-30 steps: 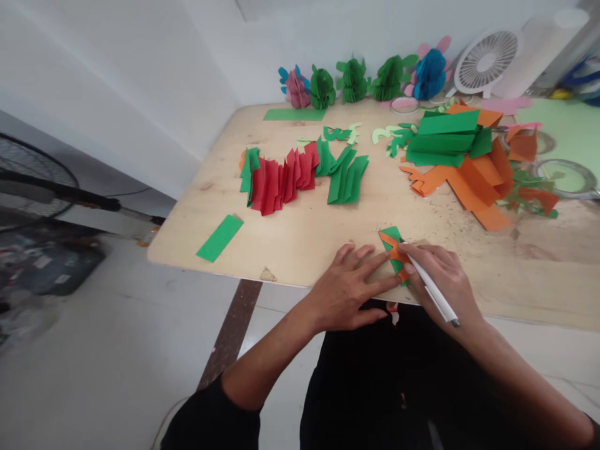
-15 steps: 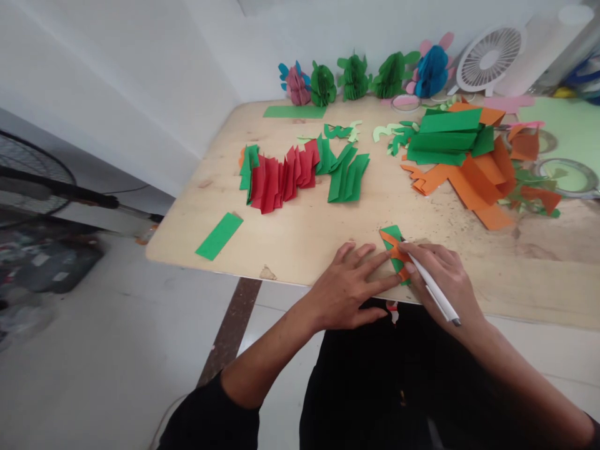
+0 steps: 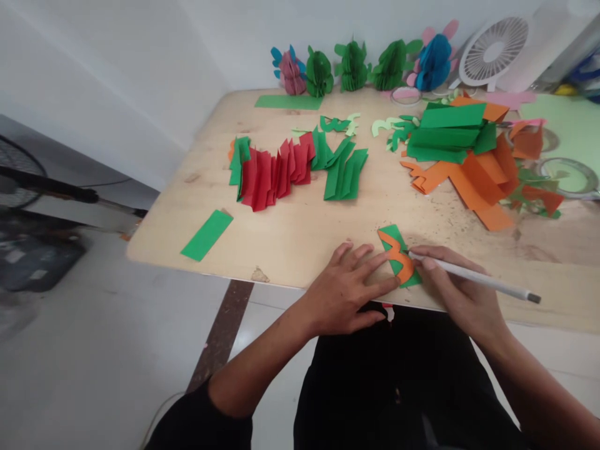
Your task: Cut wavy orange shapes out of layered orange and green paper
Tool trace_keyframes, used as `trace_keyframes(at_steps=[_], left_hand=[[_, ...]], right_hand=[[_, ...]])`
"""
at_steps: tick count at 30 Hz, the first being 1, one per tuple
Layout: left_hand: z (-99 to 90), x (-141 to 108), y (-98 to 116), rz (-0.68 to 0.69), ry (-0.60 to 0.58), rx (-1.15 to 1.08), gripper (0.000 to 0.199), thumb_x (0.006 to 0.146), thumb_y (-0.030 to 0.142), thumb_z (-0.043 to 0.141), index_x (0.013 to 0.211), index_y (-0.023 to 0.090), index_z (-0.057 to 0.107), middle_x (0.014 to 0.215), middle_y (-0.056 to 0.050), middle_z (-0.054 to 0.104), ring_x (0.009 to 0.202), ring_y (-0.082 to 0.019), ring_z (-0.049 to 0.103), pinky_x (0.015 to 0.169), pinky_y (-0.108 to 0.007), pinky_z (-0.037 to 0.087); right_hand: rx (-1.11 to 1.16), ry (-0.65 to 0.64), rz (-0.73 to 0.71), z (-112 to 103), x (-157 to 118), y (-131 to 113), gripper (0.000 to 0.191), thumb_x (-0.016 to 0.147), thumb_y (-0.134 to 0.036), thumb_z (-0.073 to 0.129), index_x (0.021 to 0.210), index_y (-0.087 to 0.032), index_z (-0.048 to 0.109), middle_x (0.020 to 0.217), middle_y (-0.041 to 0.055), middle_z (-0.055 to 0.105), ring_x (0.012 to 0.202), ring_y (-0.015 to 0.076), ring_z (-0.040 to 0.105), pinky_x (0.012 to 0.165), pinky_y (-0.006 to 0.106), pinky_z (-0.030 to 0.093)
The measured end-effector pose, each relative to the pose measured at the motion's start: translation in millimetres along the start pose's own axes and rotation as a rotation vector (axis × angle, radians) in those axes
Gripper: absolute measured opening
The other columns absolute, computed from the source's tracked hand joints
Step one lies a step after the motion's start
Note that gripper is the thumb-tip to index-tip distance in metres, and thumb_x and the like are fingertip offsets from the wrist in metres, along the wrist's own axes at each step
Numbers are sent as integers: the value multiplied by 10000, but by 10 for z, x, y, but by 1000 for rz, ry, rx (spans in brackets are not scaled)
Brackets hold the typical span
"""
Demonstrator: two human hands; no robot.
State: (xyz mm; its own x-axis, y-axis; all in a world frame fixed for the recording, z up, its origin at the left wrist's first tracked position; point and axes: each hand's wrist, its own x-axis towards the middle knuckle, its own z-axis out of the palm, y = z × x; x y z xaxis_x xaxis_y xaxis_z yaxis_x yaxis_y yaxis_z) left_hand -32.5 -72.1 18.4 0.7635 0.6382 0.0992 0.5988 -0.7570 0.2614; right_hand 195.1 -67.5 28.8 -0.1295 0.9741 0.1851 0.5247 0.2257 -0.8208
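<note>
An orange curved paper cutout (image 3: 404, 265) lies on a small green paper piece (image 3: 390, 234) near the table's front edge. My left hand (image 3: 349, 290) rests flat with its fingers spread, and its fingertips press the cutout's left side. My right hand (image 3: 452, 284) is closed around a white pen (image 3: 482, 278). The pen's tip is at the notch on the cutout's right edge, over the green paper. Beyond my hands lie folded green strips (image 3: 347, 174) and a row of folded red strips (image 3: 276, 172).
A green rectangle (image 3: 207, 235) lies at the front left of the wooden table (image 3: 281, 250). Green folded papers (image 3: 445, 134) and orange papers (image 3: 482, 181) pile up on the right. Along the wall stand several paper figures (image 3: 352, 65) and a white fan (image 3: 494, 53).
The pen has swung lower and points more to the right. Its tip has moved along the cutout's right edge, and my right hand has shifted right, uncovering more of the cutout.
</note>
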Motion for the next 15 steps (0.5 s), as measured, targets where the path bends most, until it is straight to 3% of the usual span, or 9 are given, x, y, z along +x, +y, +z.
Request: trace_keyframes(at_steps=[6,15], left_hand=[[-11,3,2,-13,-2,-7,565,892,500,551,1417,329,431,1523,-77,357,1384,-348,290,1114,-583,201],[-25,4,2,-17,4,-27,543,912,498,521,1416,315,436,1509,-87,376,1368,-349,312,1115,-590,201]], right_hand=[[-166,-12,-14,46,16,-1,131,863,-357,604,908,-260,682,886,22,734,857,212,653,806,404,510],[-230,-29,-80,67,17,-11,127,889,-348,581,923,-261,666,874,21,730,850,213,647,787,401,508]])
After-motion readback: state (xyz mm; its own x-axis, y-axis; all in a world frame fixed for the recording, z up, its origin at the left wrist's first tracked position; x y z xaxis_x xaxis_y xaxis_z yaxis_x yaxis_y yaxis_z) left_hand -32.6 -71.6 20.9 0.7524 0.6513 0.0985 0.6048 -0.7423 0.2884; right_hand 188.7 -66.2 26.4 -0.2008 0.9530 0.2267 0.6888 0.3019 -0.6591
